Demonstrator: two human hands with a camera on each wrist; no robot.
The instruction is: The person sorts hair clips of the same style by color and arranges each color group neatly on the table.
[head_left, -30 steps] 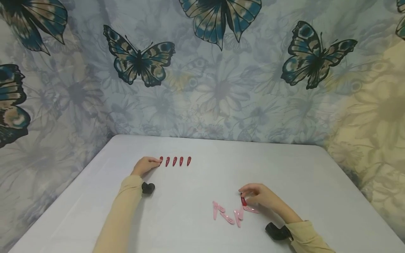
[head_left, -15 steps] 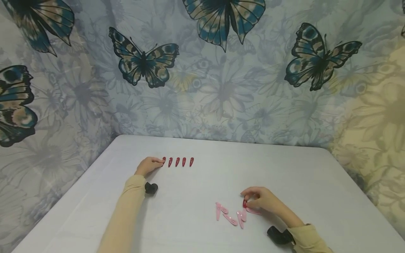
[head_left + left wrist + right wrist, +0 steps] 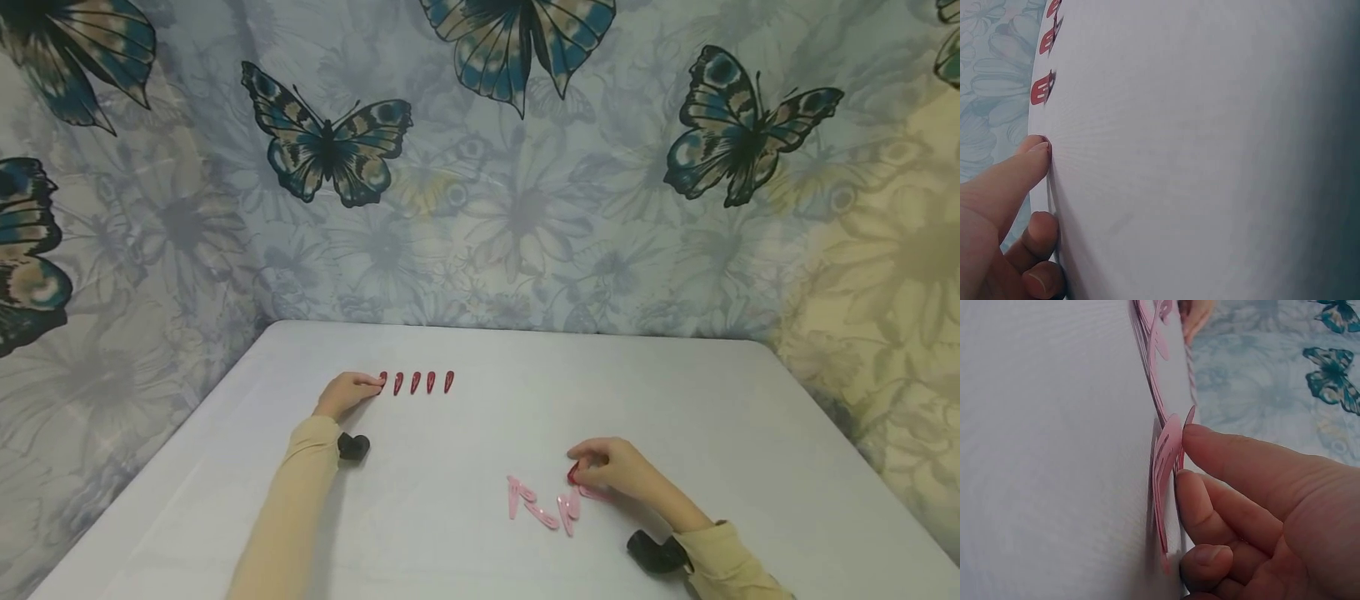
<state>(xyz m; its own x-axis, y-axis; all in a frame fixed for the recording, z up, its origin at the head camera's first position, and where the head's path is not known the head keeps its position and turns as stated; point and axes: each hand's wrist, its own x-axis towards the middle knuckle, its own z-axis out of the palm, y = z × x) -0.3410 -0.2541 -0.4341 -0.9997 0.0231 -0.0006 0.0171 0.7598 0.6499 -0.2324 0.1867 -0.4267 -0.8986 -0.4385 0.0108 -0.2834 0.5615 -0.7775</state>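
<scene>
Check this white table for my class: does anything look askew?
The glossy pink teardrop-shaped hair clips near the right hand lie jumbled at differing angles, some apparently overlapping. They look untidy compared with the glossy red teardrop-shaped hair clips by the left hand, which form a neat row.

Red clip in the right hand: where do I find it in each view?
Head: red clip right of centre, below the middle, at the fingertips of the right hand.
Left wrist: not in it.
Right wrist: slightly right of centre, above the middle, partly hidden by the fingers.
Shared landmark: the white table, in all three.
</scene>
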